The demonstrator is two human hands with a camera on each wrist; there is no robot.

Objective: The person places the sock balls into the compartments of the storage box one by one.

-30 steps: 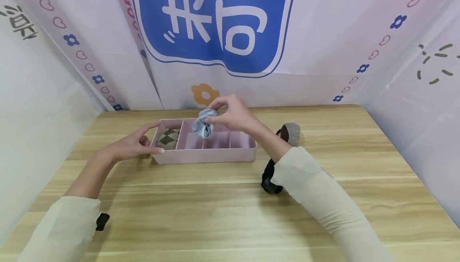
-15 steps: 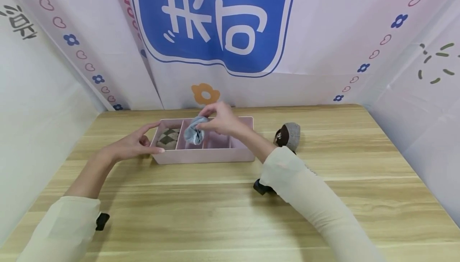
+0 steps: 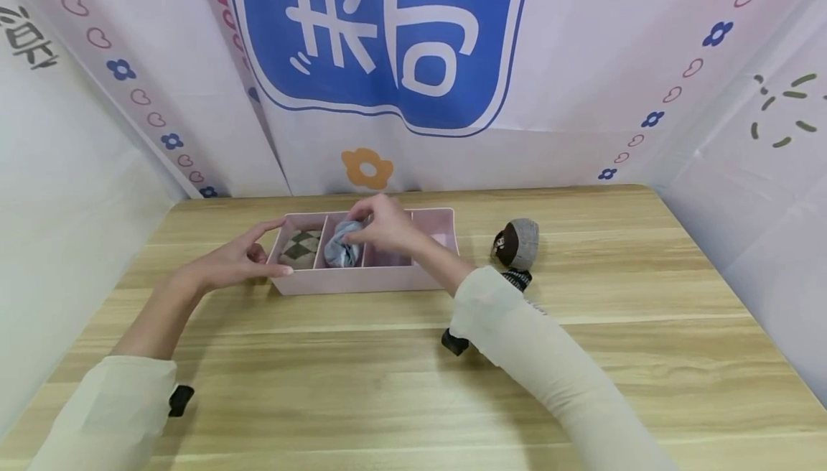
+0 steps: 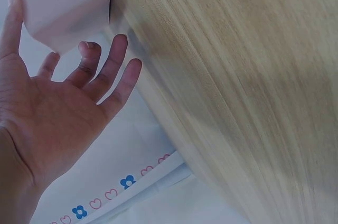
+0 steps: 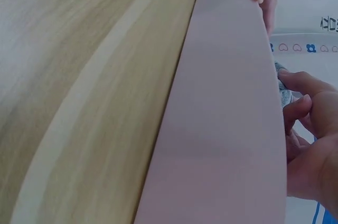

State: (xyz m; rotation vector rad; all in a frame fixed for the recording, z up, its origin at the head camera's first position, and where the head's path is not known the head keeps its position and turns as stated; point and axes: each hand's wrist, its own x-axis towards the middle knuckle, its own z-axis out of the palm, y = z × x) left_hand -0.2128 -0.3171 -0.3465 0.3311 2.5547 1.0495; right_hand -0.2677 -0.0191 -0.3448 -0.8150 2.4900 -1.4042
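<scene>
right hand (image 3: 382, 225) pinches a balled grey-blue sock (image 3: 340, 244), fingers curled on it, and holds it down in the second compartment from the left of the pink divided box (image 3: 362, 281). the box sits toward the far edge of the wooden surface (image 3: 388, 385), left of centre. left hand (image 3: 235, 263) lies released, fingers straight, thumb and fingertips touching the box's left end. a rolled argyle sock (image 3: 301, 245) fills the leftmost compartment. a grey-and-brown rolled sock (image 3: 517, 243) lies on the surface well apart to the right of the box. backdrop banner (image 3: 381, 33) carries large white characters on blue; i cannot read them with certainty.
</scene>
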